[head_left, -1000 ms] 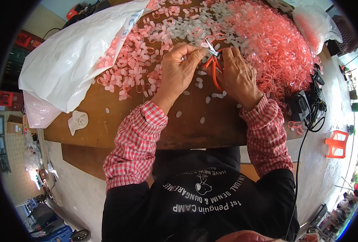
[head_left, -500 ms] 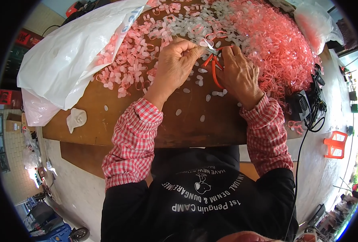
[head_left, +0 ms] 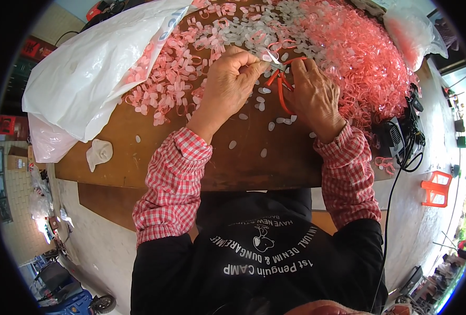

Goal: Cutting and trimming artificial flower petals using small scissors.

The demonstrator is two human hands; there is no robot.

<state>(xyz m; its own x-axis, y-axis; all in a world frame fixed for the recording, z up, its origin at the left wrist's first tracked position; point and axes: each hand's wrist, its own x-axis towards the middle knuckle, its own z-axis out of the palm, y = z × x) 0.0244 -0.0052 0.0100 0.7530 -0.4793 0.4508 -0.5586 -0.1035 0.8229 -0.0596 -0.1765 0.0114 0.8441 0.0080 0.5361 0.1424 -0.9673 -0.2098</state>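
Observation:
My left hand (head_left: 232, 83) is closed in a pinch over the far middle of the table. Between its thumb and forefinger is a small translucent plastic piece (head_left: 265, 56), mostly hidden by the fingertips. Fingers of my right hand (head_left: 317, 97) are wrapped round red-handled scissors (head_left: 282, 95). The scissors' blades point away and to the left, right beside the left fingertips. Beyond both hands lie clear oval plastic tabs (head_left: 243, 32). A large heap of pink plastic pieces (head_left: 356, 58) rises to the right, and more pink looped pieces (head_left: 170, 81) spread to the left.
A big white plastic bag (head_left: 96, 73) lies at the left, near a crumpled pale cloth (head_left: 99, 153). Loose clear tabs dot the brown table (head_left: 243, 170). At the right are a black device with cables (head_left: 395, 137), a clear bag (head_left: 409, 37) and an orange stool (head_left: 436, 189).
My right hand and the scissors have shifted slightly to the right, and more of a blade shows beside the left fingertips. My left hand stays almost still.

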